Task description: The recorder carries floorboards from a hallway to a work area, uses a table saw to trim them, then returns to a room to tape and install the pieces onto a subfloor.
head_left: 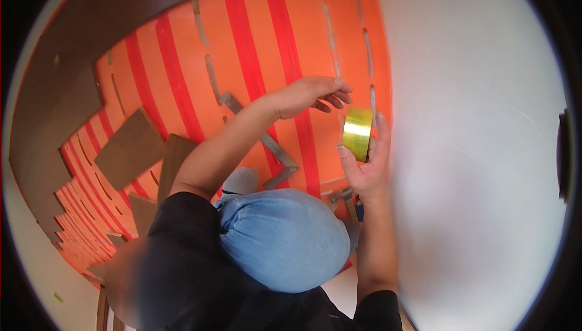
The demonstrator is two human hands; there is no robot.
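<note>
My right hand is closed around a roll of shiny yellow-green tape, thumb on one side and fingers on the other. The roll is held up over the orange sheet, close to the white wall. Just beyond the roll, my left hand reaches across from the left, with its fingers apart and slightly bent. Nothing shows in the left hand, and a small gap separates it from the roll.
Red tape strips and slots run along the orange sheet. Brown planks cover the left and far side; a loose plank lies nearer. A metal angled tool lies by my knee. The white wall bounds the right.
</note>
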